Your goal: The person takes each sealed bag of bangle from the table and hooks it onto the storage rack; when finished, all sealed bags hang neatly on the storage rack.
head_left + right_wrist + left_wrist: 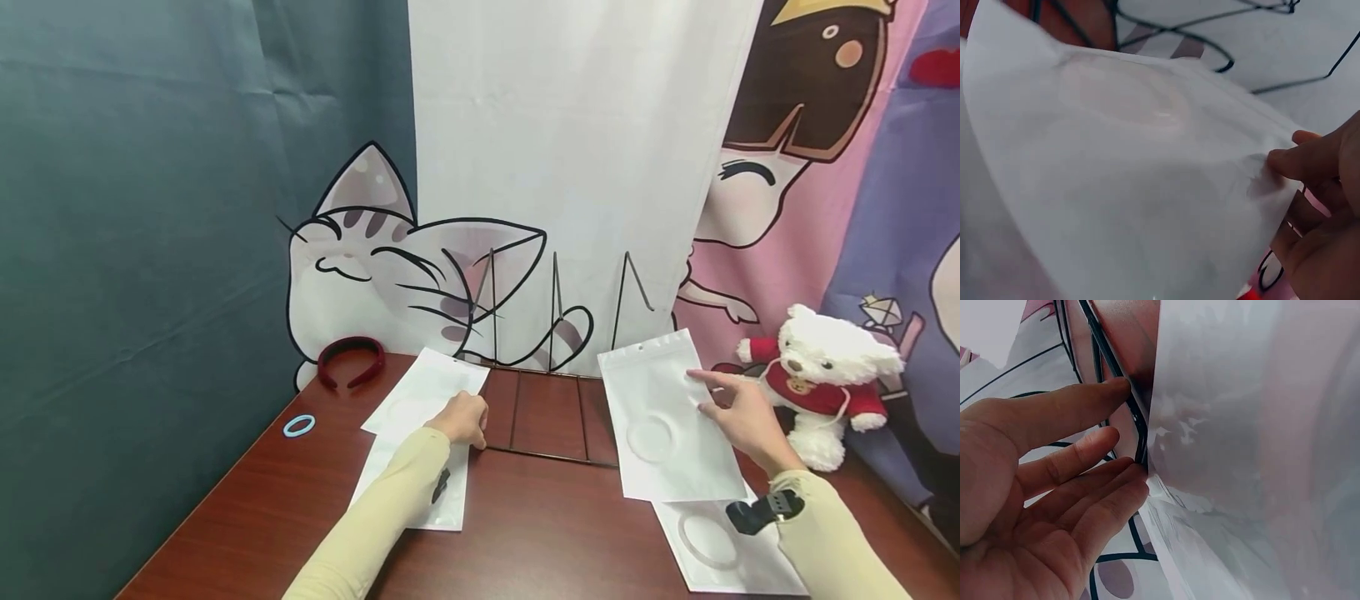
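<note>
My left hand [461, 418] is at the left front corner of a dark wire rack [536, 454], its thumb and fingertips around the wire [1107, 353] in the left wrist view. My right hand [750, 418] pinches the right edge of a white zip-top pouch [667, 392], which is raised and tilted before the rack's right side. A ring shape shows through this pouch. Below it, another white pouch [757, 571] with a ring outline lies on the table. Two overlapping white pouches [427, 379] lie around my left forearm, which partly hides them.
Upright wire hooks [617, 304] rise from the rack's back. A dark red headband [352, 343] and a light blue ring [299, 426] are on the table [547, 525] at left. At right sits a white teddy bear [817, 367] in red. Printed curtains [585, 167] hang behind.
</note>
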Action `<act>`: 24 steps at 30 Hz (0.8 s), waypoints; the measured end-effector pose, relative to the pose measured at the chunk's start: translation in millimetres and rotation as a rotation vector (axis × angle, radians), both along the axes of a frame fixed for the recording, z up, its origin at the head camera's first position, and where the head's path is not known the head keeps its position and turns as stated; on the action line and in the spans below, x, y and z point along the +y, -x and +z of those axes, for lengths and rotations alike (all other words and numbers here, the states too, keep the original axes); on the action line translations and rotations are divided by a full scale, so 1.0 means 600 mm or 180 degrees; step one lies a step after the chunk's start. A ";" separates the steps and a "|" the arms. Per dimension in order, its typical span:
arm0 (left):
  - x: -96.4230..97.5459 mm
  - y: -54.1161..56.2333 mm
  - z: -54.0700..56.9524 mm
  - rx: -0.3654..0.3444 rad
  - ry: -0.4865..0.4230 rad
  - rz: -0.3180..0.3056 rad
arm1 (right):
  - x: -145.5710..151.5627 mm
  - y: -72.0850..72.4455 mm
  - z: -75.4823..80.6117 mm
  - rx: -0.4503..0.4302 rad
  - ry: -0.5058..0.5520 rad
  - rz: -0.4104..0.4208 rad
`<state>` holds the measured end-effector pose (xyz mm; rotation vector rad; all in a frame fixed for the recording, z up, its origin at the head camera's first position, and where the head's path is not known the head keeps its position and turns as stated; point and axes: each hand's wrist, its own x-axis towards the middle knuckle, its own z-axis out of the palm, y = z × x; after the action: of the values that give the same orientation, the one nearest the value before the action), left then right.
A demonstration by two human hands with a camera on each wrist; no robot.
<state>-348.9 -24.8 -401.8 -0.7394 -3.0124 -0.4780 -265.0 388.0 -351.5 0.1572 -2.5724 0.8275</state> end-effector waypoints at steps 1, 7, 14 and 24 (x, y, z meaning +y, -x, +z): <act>0.000 0.000 0.000 -0.0012 -0.0005 -0.0005 | -0.006 -0.002 0.004 0.0059 0.0034 0.0002; 0.004 0.001 0.002 -0.0092 -0.0033 0.0040 | -0.043 -0.016 0.021 0.0284 0.0245 -0.0024; 0.008 0.004 0.001 -0.0126 -0.0032 0.0091 | -0.075 -0.030 0.029 0.0438 0.0427 0.0095; 0.005 0.001 0.005 -0.0149 -0.0061 0.0147 | -0.109 -0.064 0.050 0.0685 0.0545 0.0464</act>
<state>-349.5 -21.6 -399.1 -0.6654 -3.0558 -0.5296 -226.6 322.5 -321.7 0.3645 -2.2986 1.0206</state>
